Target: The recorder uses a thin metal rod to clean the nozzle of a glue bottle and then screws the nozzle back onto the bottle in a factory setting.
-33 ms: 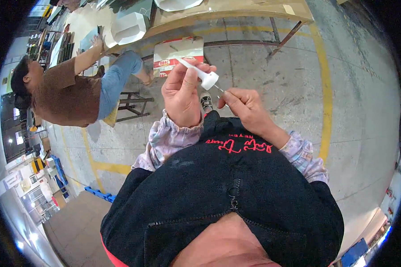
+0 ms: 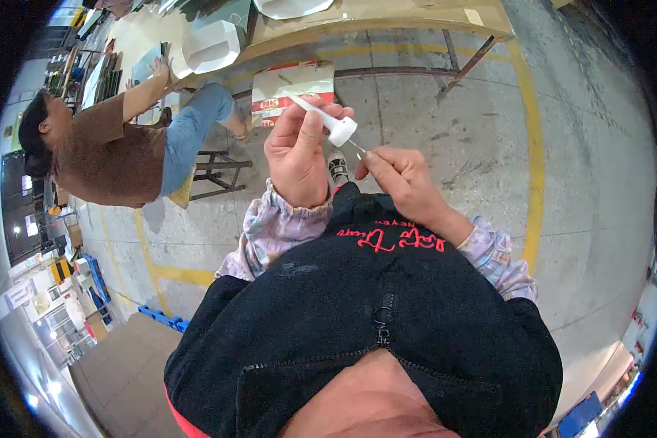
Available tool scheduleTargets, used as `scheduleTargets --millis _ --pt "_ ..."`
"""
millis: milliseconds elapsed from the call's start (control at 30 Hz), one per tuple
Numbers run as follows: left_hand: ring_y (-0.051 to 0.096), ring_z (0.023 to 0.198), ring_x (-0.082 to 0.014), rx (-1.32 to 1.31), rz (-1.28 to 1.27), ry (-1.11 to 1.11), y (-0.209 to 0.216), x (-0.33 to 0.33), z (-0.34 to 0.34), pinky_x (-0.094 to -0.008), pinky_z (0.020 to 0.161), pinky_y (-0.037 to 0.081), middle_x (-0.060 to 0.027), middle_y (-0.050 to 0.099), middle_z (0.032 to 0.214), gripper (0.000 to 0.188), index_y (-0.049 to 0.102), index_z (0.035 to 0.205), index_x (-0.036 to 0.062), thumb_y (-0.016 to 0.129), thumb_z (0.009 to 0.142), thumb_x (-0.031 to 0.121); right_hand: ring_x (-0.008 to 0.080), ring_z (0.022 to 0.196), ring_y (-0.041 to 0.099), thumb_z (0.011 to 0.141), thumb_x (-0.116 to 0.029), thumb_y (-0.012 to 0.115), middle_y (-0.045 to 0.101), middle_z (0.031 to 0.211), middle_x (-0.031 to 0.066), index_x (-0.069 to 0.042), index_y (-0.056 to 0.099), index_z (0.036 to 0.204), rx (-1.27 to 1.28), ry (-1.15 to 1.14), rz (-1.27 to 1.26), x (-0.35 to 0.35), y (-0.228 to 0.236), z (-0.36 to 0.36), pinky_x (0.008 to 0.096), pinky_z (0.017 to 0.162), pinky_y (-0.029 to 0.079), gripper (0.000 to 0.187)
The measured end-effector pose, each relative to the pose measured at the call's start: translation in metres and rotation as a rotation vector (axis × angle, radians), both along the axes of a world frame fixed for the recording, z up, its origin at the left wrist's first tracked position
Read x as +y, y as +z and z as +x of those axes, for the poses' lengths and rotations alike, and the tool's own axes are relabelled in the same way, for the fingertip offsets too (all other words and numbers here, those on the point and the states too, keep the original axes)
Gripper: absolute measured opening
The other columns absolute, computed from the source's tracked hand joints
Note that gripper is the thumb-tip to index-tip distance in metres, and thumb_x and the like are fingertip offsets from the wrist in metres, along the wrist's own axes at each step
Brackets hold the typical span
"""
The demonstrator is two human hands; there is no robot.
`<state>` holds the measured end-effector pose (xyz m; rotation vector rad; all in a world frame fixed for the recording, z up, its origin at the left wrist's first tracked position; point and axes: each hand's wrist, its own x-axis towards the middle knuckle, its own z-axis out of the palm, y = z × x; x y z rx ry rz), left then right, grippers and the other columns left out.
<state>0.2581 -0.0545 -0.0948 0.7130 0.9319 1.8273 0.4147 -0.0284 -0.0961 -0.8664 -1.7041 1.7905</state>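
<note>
My left hand [image 2: 299,157] pinches a white tapered plastic nozzle [image 2: 341,132] between thumb and fingers. Its narrow tip points up and left, and its wide round collar faces my right hand. A thin metal rod [image 2: 358,149] runs from the collar's open end to my right hand [image 2: 401,179]. The fingers of that hand are closed on the rod, and its far end is hidden in the grip. Whether the rod's other end sits inside the nozzle or only touches it, I cannot tell. Both hands are held up in front of my dark top.
Ahead stands a long brown-topped table [image 2: 387,18] with white angular trays [image 2: 213,48]. A red-and-white cardboard box [image 2: 293,79] is below its edge. To the left, a co-worker in a brown shirt [image 2: 113,157] reaches over the table near a dark metal stool [image 2: 219,171]. Yellow lines [image 2: 536,168] mark the concrete floor.
</note>
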Motion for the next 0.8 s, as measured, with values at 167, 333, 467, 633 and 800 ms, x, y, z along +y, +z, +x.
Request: scheduleTargets --millis 167,333,467,633,800 --pt "0.061 0.085 -0.0249 -0.061 -0.043 0.029 0.000 0.001 -0.007 -0.0356 0.078 0.047 -0.0124 0.062 0.088 0.017 0.055 0.100 -0.0001 0.050 0.089 0.011 0.0140 0.059 0.057 0.089 -0.015 0.044 0.058 0.063 0.0096 0.002 0.058 0.074 -0.040 -0.039 0.176 -0.005 0.010 0.007 0.0279 0.055 0.043 0.027" --pt "0.062 0.082 -0.0206 -0.092 -0.060 -0.015 0.012 -0.011 0.021 -0.0328 0.075 0.048 -0.0114 0.063 0.085 0.018 0.056 0.101 -0.0007 0.052 0.088 0.012 0.0051 0.049 0.038 0.089 -0.015 0.045 0.042 0.052 -0.0016 -0.002 0.059 0.073 0.012 -0.100 0.156 -0.016 0.002 -0.001 0.0231 0.045 0.029 0.025" --pt "0.061 0.082 -0.0228 0.100 -0.034 -0.067 0.019 -0.006 0.018 -0.0365 0.076 0.048 -0.0101 0.061 0.085 0.020 0.055 0.100 -0.0010 0.053 0.088 0.015 0.0068 0.054 0.044 0.090 -0.014 0.046 0.051 0.057 0.0039 0.001 0.058 0.075 -0.043 -0.088 0.050 -0.012 0.008 0.002 0.0257 0.049 0.036 0.024" --pt "0.061 0.082 -0.0205 0.222 -0.001 -0.065 0.028 -0.008 0.021 -0.0312 0.074 0.049 -0.0110 0.062 0.085 0.017 0.055 0.098 -0.0020 0.050 0.088 0.011 0.0025 0.053 0.036 0.091 -0.019 0.046 0.043 0.058 -0.0067 -0.002 0.061 0.081 0.110 -0.081 -0.153 -0.016 -0.014 0.000 0.0203 0.047 0.027 0.025" --pt "0.060 0.086 -0.0194 0.538 0.110 -0.093 0.028 -0.009 0.015 -0.0294 0.077 0.047 -0.0138 0.061 0.089 0.013 0.055 0.094 -0.0058 0.048 0.087 0.003 0.0044 0.062 0.040 0.092 -0.021 0.047 0.047 0.067 -0.0064 -0.002 0.063 0.091 0.148 -0.112 -0.109 -0.010 -0.025 0.001 0.0207 0.055 0.033 0.025"
